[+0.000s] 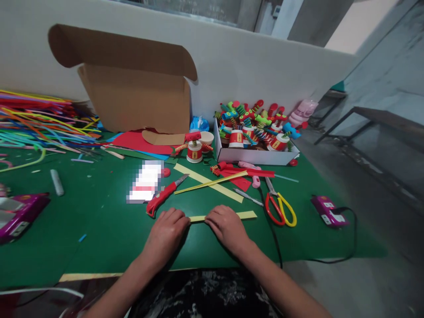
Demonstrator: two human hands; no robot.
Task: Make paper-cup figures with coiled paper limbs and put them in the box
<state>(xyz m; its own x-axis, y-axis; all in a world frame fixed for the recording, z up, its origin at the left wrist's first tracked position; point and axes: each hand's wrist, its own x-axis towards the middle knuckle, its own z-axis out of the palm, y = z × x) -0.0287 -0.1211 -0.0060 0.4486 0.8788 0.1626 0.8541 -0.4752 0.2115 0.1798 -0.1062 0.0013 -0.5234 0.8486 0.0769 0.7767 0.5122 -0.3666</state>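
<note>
A narrow yellow paper strip [198, 218] lies on the green table in front of me. My left hand [168, 227] is closed on its left end, and my right hand [227, 226] grips it near the middle, so its right end sticks out past the fingers. Beyond the hands, a flat yellow strip [218, 189] lies crossed by a folded one [205, 185]. A red-handled knife [164, 196] with its blade out rests just beyond my left hand. Farther right are a silver pen [248, 197] and scissors [280, 205] with red and yellow handles.
A white box [256, 155] holds several paper-cup figures. Another cup figure [194, 152] stands left of it. Behind are an open cardboard box [139, 97] and red paper [139, 141]. Colourful pipe cleaners [43, 119] lie far left. Purple power strips [327, 212] sit at right and left.
</note>
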